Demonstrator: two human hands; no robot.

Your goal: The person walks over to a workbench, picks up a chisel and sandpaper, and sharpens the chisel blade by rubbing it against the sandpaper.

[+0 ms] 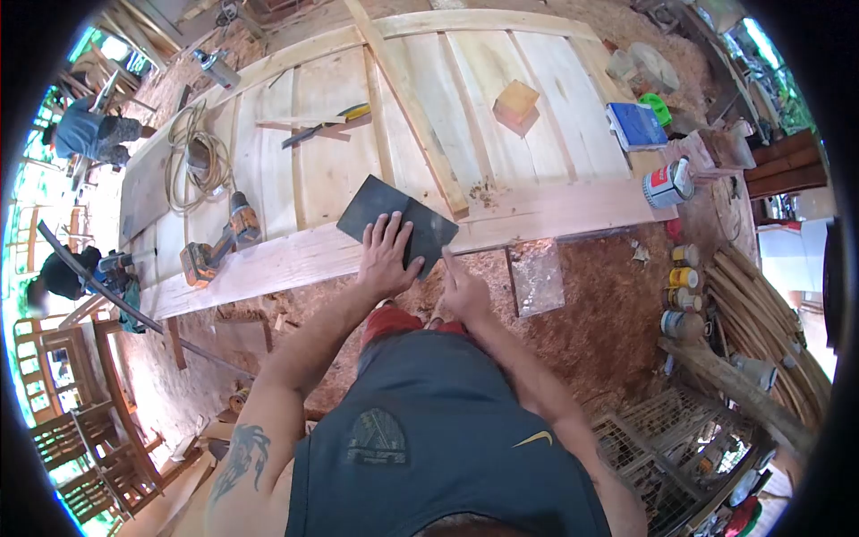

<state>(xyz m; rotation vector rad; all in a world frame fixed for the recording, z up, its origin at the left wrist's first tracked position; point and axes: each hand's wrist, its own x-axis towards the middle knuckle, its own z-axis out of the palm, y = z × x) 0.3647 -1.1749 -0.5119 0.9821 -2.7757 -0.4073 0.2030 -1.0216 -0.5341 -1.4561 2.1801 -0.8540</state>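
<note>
A black sheet of sandpaper (380,201) with a crease across it lies on the near edge of a pale wooden panel (335,82). My left hand (386,258) rests flat on the sheet, its fingers stretched and slightly apart. At the sheet's near right edge, my right hand (466,291) is closed, its fingertips at the corner; the thumb is partly hidden. A long wooden strip (407,107) crosses the panel just beyond the sheet. Small shavings (483,192) are scattered to its right.
On the panel are a cordless drill (210,251), coiled hose (192,161), yellow-handled tool (353,113), wooden block (516,100), blue box (637,125) and can (667,183). Jars (683,277) and wooden poles (761,331) stand right. Another person (85,134) is far left.
</note>
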